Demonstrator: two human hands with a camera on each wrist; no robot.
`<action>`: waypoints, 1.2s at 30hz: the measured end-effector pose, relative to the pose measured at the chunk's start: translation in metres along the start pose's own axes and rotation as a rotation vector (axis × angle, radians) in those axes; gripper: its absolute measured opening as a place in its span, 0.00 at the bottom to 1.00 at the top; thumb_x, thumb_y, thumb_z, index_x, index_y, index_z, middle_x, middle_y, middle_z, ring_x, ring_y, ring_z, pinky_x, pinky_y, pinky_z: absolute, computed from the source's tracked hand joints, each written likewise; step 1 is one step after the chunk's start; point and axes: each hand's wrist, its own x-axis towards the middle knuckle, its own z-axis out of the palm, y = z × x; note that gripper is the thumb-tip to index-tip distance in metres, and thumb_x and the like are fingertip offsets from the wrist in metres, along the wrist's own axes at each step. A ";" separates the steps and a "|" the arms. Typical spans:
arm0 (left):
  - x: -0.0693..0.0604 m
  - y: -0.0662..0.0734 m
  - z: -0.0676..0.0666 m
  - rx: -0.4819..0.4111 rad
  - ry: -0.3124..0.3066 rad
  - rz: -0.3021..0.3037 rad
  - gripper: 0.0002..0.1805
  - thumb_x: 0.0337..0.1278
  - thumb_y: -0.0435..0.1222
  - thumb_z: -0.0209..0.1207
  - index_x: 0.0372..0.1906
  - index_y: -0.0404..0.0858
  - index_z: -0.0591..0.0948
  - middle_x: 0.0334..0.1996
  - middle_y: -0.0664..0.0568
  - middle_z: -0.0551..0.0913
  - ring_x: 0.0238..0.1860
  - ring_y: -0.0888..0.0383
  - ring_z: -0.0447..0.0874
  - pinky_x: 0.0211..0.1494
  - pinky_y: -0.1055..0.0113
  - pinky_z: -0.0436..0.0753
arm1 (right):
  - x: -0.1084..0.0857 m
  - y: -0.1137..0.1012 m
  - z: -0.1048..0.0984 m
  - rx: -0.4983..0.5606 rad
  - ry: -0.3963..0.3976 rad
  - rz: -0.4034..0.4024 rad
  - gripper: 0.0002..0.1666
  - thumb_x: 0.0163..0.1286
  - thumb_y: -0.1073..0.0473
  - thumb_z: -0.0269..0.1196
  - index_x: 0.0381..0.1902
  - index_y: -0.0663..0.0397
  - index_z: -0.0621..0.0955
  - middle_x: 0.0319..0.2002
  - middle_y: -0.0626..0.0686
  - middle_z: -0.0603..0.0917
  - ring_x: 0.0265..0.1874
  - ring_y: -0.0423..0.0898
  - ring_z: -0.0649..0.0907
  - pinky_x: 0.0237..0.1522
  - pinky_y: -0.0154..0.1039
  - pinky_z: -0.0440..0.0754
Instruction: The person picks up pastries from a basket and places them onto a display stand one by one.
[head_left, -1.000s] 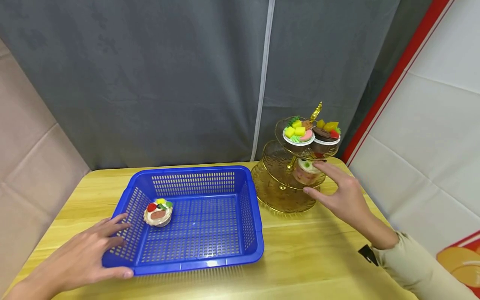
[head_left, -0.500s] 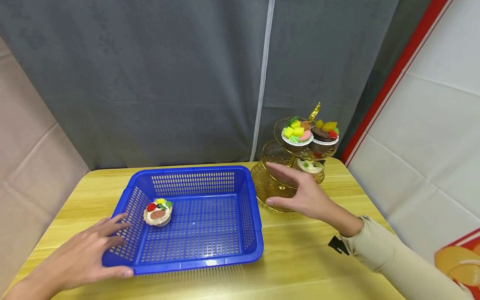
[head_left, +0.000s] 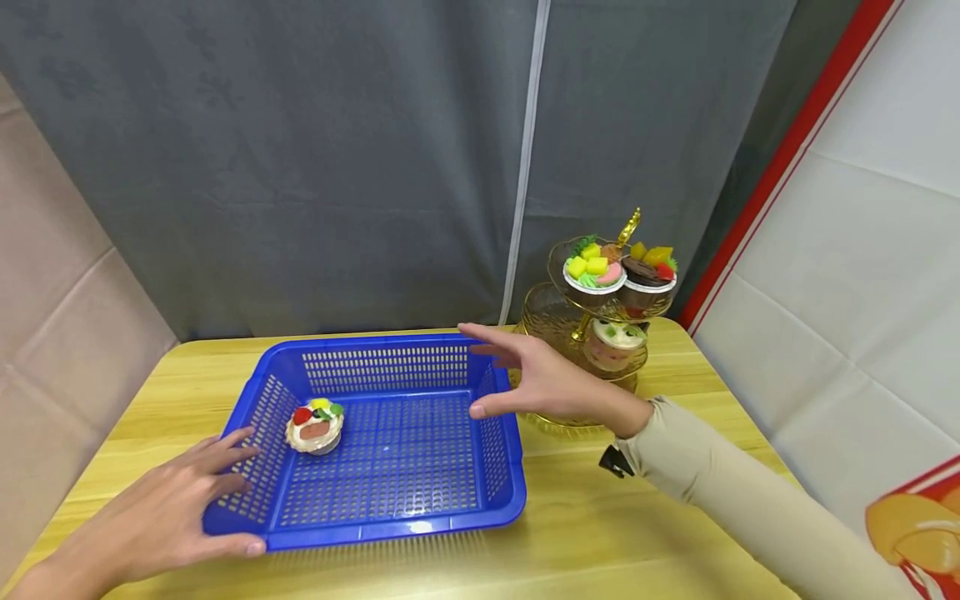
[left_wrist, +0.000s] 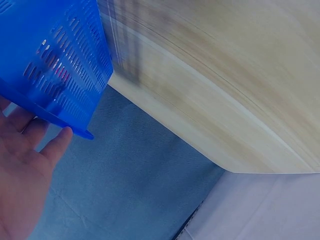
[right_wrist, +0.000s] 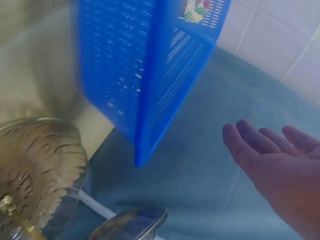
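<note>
A blue plastic basket (head_left: 420, 527) sits on the table, with a cream-topped tart (head_left: 315, 428) inside near its left wall. My left hand (head_left: 161, 517) rests on the basket's left rim, fingers spread over the edge and thumb at the near corner. Above the basket's right rim is my right hand (head_left: 547, 379), thumb and fingers apart, holding nothing. Behind it stands a gold three-tier stand (head_left: 551, 321), its lower part partly hidden. Two fruit-topped cupcakes, one with yellow cubes (head_left: 592, 271) and one chocolate (head_left: 647, 275), sit on its top tier. A cream-topped dessert cup (head_left: 613, 343) stands one tier lower.
The wooden table (head_left: 637, 508) carries basket and stand, its back edge against a grey curtain (head_left: 337, 167). A white panel with red trim (head_left: 862, 275) borders the right side. A pale padded wall (head_left: 67, 292) rises at the left.
My right hand has moved left, away from the dessert cup on the stand to above the basket's right rim. The cup stays on its tier. My left hand has stayed put.
</note>
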 end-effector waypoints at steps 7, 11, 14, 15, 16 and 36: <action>0.000 0.001 -0.001 -0.004 -0.009 -0.015 0.37 0.29 0.70 0.70 0.35 0.41 0.88 0.55 0.43 0.82 0.59 0.32 0.75 0.67 0.44 0.67 | 0.026 -0.006 0.012 0.003 -0.075 -0.022 0.57 0.53 0.57 0.78 0.76 0.51 0.62 0.73 0.48 0.67 0.68 0.48 0.72 0.66 0.44 0.71; -0.001 0.000 0.001 0.001 0.001 -0.004 0.37 0.29 0.70 0.69 0.35 0.41 0.88 0.55 0.42 0.82 0.58 0.32 0.75 0.77 0.69 0.43 | 0.038 -0.008 0.019 0.021 -0.104 -0.028 0.57 0.53 0.60 0.78 0.76 0.54 0.62 0.73 0.50 0.67 0.68 0.47 0.72 0.66 0.43 0.72; 0.000 0.001 0.000 0.002 0.002 0.003 0.38 0.29 0.70 0.70 0.35 0.40 0.88 0.54 0.42 0.83 0.58 0.31 0.75 0.73 0.78 0.37 | 0.046 -0.009 0.023 0.015 -0.121 -0.021 0.57 0.52 0.59 0.78 0.76 0.53 0.62 0.73 0.49 0.67 0.68 0.46 0.73 0.65 0.41 0.72; 0.000 0.000 0.000 0.003 0.007 0.012 0.38 0.29 0.70 0.69 0.34 0.40 0.88 0.54 0.42 0.83 0.57 0.31 0.76 0.72 0.80 0.36 | 0.049 -0.009 0.025 0.010 -0.128 -0.020 0.57 0.52 0.59 0.79 0.76 0.53 0.62 0.73 0.49 0.68 0.67 0.46 0.73 0.65 0.40 0.72; 0.001 0.000 0.000 0.004 0.011 0.019 0.38 0.29 0.70 0.69 0.34 0.40 0.88 0.53 0.42 0.83 0.57 0.31 0.76 0.67 0.86 0.32 | 0.052 -0.010 0.026 0.005 -0.135 -0.020 0.57 0.52 0.59 0.79 0.76 0.52 0.62 0.72 0.49 0.68 0.67 0.46 0.73 0.65 0.40 0.72; 0.001 0.001 -0.001 0.000 0.010 0.013 0.38 0.29 0.71 0.69 0.34 0.40 0.88 0.54 0.41 0.83 0.58 0.32 0.75 0.68 0.85 0.33 | 0.098 -0.008 0.066 -0.075 -0.222 0.047 0.57 0.54 0.52 0.78 0.77 0.48 0.62 0.74 0.50 0.66 0.67 0.44 0.74 0.64 0.33 0.72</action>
